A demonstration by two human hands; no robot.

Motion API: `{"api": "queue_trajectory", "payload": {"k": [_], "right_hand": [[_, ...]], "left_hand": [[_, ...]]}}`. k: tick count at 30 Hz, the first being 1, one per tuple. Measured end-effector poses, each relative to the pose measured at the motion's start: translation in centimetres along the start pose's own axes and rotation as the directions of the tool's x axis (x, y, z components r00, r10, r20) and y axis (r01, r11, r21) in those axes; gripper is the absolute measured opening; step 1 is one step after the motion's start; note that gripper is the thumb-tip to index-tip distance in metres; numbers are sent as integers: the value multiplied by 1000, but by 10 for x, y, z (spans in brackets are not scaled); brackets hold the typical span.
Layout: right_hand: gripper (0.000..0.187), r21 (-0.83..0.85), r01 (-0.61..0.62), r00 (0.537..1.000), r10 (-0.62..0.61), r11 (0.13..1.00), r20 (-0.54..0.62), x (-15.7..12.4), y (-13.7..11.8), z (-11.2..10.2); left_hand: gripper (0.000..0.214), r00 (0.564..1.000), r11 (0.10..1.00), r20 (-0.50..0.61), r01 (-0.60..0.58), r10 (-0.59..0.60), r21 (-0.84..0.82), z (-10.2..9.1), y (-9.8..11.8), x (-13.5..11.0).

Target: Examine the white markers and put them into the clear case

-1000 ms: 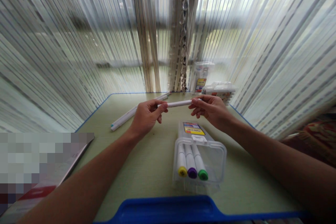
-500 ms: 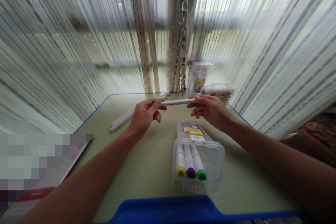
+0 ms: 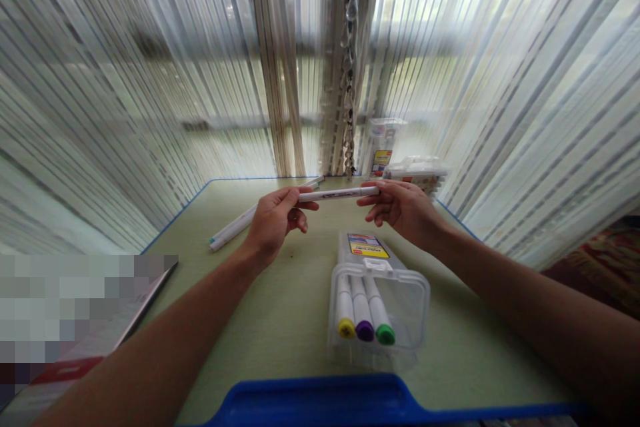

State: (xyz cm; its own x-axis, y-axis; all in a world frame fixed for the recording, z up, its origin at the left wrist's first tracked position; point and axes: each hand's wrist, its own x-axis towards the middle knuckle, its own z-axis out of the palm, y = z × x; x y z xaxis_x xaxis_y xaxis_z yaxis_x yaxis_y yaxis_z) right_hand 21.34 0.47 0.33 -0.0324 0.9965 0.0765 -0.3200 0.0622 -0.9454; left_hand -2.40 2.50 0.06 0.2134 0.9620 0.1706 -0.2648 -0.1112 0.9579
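Note:
A white marker (image 3: 337, 195) with dark print along its barrel is held level above the table, one end in each hand. My left hand (image 3: 280, 217) pinches its left end between thumb and fingers. At the capped right end, my right hand (image 3: 400, 205) grips it with thumb and fingertips; the end colours are hidden. Below my right hand, a clear plastic marker case (image 3: 420, 293) lies on its side with its open end toward me. Inside are three white markers (image 3: 359, 303) with yellow, purple and green ends.
More white markers (image 3: 233, 230) lie behind my left hand. A clear case (image 3: 381, 147) stands upright at the back, beside another case (image 3: 420, 169) on its side. The pale green table (image 3: 260, 327) has a blue rim (image 3: 320, 400). String curtains (image 3: 200, 80) hang behind it.
The marker has turned slightly about its length, so more of its print shows. Both hands stay almost where they were.

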Motion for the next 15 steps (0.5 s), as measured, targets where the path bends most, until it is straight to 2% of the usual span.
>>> {"api": "queue_trajectory", "payload": {"k": [15], "right_hand": [[16, -23, 16, 1000, -16, 1000, -6, 2, 3, -1]], "left_hand": [[28, 999, 997, -6, -35, 35, 63, -1, -3, 1]]}}
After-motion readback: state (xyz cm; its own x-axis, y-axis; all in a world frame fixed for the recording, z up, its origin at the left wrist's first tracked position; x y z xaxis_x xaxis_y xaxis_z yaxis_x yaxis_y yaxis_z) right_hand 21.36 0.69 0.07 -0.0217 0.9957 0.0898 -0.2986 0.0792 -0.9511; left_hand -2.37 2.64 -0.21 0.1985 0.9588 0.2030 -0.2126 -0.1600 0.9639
